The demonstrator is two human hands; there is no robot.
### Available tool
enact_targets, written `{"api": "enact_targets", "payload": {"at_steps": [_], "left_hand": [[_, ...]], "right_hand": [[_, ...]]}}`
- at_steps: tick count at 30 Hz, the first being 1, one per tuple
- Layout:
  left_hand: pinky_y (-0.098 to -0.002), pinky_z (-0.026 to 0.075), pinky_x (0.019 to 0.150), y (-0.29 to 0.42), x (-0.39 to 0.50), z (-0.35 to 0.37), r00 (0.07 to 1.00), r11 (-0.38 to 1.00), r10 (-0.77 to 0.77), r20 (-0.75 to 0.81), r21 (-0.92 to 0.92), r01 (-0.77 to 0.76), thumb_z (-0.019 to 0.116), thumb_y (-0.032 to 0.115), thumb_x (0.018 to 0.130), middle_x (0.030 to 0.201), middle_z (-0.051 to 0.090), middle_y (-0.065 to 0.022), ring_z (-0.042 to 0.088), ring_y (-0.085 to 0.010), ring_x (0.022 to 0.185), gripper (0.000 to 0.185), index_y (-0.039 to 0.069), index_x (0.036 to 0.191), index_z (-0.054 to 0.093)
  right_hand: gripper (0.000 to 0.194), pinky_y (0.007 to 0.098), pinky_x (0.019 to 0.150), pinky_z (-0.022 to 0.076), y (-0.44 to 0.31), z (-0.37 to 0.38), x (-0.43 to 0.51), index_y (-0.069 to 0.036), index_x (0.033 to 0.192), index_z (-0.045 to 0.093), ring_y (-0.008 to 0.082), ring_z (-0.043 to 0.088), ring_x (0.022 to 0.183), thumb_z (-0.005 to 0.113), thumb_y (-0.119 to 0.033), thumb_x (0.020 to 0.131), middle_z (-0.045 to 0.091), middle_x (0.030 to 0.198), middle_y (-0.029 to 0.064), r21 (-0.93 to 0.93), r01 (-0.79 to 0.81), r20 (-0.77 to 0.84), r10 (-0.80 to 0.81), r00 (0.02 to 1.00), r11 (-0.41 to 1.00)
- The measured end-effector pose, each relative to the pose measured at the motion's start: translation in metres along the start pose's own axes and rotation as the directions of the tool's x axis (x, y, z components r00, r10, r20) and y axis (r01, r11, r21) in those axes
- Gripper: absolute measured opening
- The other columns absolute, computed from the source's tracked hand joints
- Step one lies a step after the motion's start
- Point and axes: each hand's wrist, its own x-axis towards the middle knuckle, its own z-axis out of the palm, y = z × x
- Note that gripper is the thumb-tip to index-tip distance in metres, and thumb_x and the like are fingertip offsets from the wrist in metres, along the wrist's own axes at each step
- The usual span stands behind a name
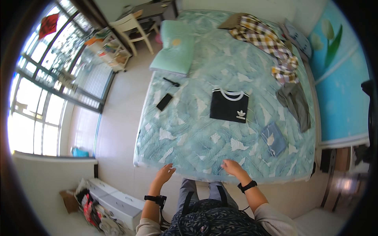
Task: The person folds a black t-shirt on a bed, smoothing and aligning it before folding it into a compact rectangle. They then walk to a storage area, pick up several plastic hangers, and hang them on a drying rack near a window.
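Observation:
My left hand (165,173) is raised near the front edge of the bed (192,141), fingers slightly apart and holding nothing. Over the same edge, farther right, my right hand (232,168) hangs with its fingers loosely curled; no object shows in it. A black Adidas T-shirt (227,106) with a white collar lies neatly folded on the mattress, beyond both hands. To its right is a folded blue garment (274,139). On the left part of the bed rest a black smartphone (164,101) and a small dark object (171,82), its kind unclear.
A green pillow (177,50) lies at the bed's far left. Along the right side are a checked cloth (265,38) and a crumpled grey garment (295,103). A white chair (134,32) and a shelf cart (113,51) stand left; a low drawer cabinet (118,203) sits behind left.

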Motion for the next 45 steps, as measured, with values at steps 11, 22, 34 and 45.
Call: {"api": "enact_targets", "payload": {"at_steps": [11, 22, 34, 45], "left_hand": [[-0.0374, 0.047, 0.079, -0.073, -0.137, 0.014, 0.999, 0.969, -0.008, -0.044, -0.247, -0.003, 0.054, 0.037, 0.085, 0.104, 0.061, -0.0188, 0.060, -0.0303, 0.093, 0.048, 0.000, 0.116, 0.053], [-0.0368, 0.043, 0.087, -0.210, -0.298, -0.010, 0.917, 0.808, -0.180, -0.357, -0.585, -0.069, 0.050, 0.039, 0.088, 0.112, 0.057, -0.0183, 0.055, -0.0307, 0.102, 0.050, 0.001, 0.121, 0.048], [-0.0338, 0.044, 0.086, -0.332, -0.425, 0.005, 0.647, 0.525, -0.621, -0.443, -0.847, -0.075, 0.052, 0.039, 0.086, 0.113, 0.057, -0.0178, 0.055, -0.0284, 0.103, 0.052, 0.000, 0.121, 0.048], [-0.0356, 0.043, 0.088, -0.451, -0.391, -0.148, 0.586, 0.656, -0.613, -0.530, -0.755, 0.004, 0.054, 0.039, 0.085, 0.122, 0.048, -0.0174, 0.056, -0.0288, 0.100, 0.055, 0.003, 0.125, 0.045]], "right_hand": [[0.040, 0.0432, 0.083, 0.0427, -0.122, 0.029, -0.024, 0.000, 0.111, 0.053, 0.0365, 0.053, 0.099, 0.054, -0.030, 0.083, 0.057, 0.107, 0.0198, -0.424, 0.274, 0.262, -0.172, 0.950, 0.863], [0.041, 0.0392, 0.079, 0.0453, -0.306, 0.202, -0.008, -0.001, 0.113, 0.052, 0.0342, 0.057, 0.093, 0.057, -0.028, 0.083, 0.059, 0.102, 0.0200, -0.449, 0.673, 0.583, -0.379, 0.719, 0.587], [0.041, 0.0413, 0.081, 0.0451, -0.477, 0.376, 0.016, 0.000, 0.113, 0.052, 0.0349, 0.056, 0.095, 0.056, -0.029, 0.084, 0.059, 0.102, 0.0214, -0.293, 0.888, 0.857, -0.314, 0.408, 0.354], [0.039, 0.0394, 0.080, 0.0463, -0.638, 0.475, 0.129, -0.001, 0.111, 0.054, 0.0330, 0.058, 0.092, 0.056, -0.028, 0.084, 0.062, 0.098, 0.0182, -0.341, 0.927, 0.890, -0.263, 0.371, 0.156]]}}
